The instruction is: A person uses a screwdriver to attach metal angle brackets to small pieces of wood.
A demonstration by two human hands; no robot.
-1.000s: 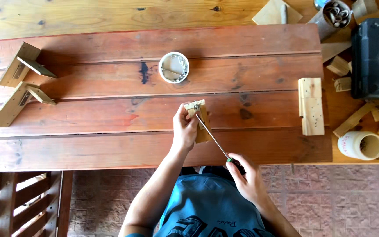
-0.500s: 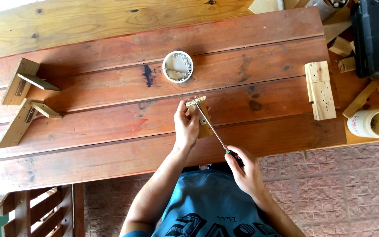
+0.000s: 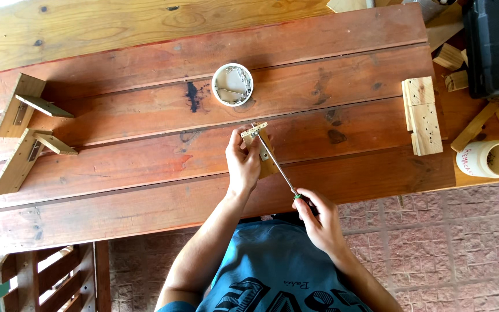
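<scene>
Two hands at work, left hand (image 3: 244,162) clasping small wooden piece (image 3: 259,144), right hand (image 3: 317,222) wrapped around screwdriver (image 3: 278,167)

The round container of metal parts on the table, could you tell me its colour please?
White; the round container shows clearly in the head view.

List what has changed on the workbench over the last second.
Little has changed. The left hand still grips the small wooden piece, and the right hand still holds the screwdriver against it. The white cup of hardware and the wooden brackets stayed put; only the view shifted.
</scene>
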